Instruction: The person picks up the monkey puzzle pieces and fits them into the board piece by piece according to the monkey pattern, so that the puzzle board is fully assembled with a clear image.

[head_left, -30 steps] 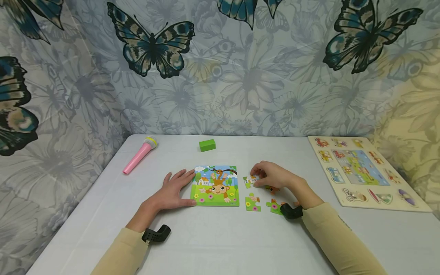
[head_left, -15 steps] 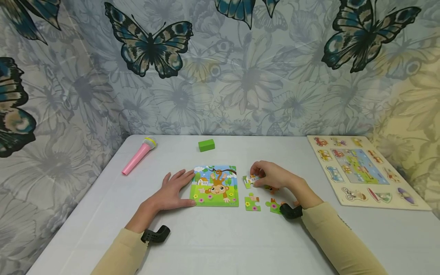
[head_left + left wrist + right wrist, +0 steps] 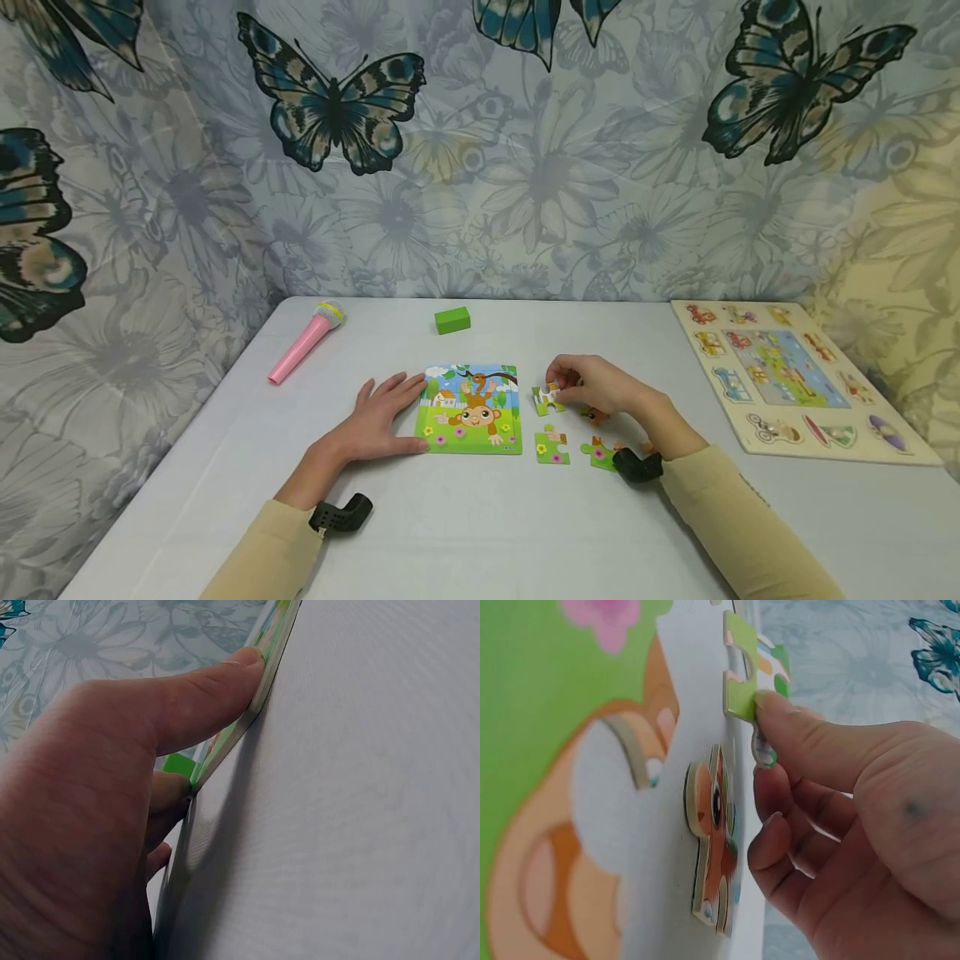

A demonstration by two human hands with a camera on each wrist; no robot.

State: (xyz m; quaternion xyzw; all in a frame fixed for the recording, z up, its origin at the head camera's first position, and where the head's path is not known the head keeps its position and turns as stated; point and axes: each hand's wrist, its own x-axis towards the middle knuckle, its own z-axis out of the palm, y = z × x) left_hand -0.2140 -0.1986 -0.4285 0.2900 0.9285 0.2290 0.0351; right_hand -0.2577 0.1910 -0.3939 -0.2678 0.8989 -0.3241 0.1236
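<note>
A square monkey picture board (image 3: 472, 425) lies on the white table. My left hand (image 3: 378, 423) rests at its left side, fingers spread and straight, with the thumb (image 3: 210, 701) on the board's edge (image 3: 262, 694). To the board's right, my right hand (image 3: 600, 385) pinches a green and white jigsaw piece (image 3: 740, 694) between thumb and fingers. This piece is tilted up in the right wrist view. Below that hand lies an orange jigsaw piece with an eye (image 3: 714, 847). Nearer the person are a green flowered piece (image 3: 552, 447) and another green piece (image 3: 598, 456), partly hidden by the right wrist camera.
A pink toy microphone (image 3: 303, 346) lies at the back left. Behind the picture board is a green block (image 3: 452, 320). A large wooden puzzle board (image 3: 757, 429) occupies the right side. Butterfly-patterned fabric (image 3: 555, 208) hangs behind the table.
The jigsaw piece in my right hand has tipped up slightly and shows more of its face. My left hand stays in place on the board's edge. The head view has shifted a little.
</note>
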